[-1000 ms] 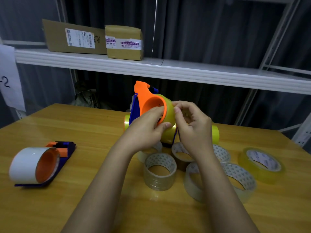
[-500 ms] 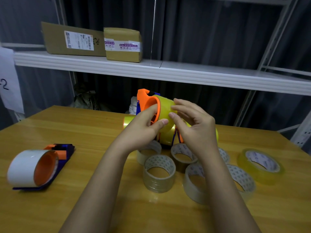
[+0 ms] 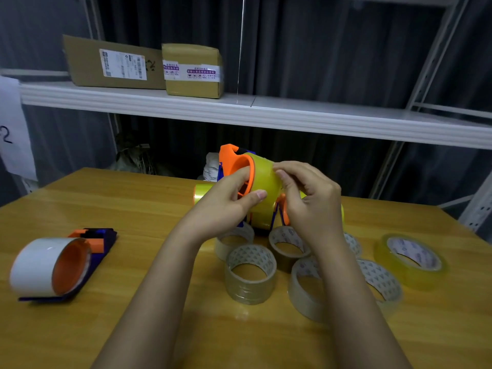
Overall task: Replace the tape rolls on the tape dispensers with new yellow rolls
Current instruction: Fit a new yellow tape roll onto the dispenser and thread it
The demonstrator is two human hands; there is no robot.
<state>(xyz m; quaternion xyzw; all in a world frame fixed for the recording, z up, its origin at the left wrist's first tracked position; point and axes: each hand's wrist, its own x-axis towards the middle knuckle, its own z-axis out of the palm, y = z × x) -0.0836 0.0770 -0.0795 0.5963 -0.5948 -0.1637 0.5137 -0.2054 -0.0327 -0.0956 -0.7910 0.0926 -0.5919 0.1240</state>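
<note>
Above the table's (image 3: 133, 209) far edge, the left hand (image 3: 226, 206) grips the orange dispenser (image 3: 234, 163) to steady it, while right fingertips (image 3: 279, 174) pinch the mounted yellow roll (image 3: 263, 187), probably hunting its free end.

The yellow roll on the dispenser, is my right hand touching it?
Touching. The head view shows the right hand's fingertips pressed against the outer face of the yellow roll, with no gap visible.

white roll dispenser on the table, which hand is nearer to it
Left. The left hand is up at the held dispenser, the white roll dispenser off to its left; the right hand is farther right.
</note>
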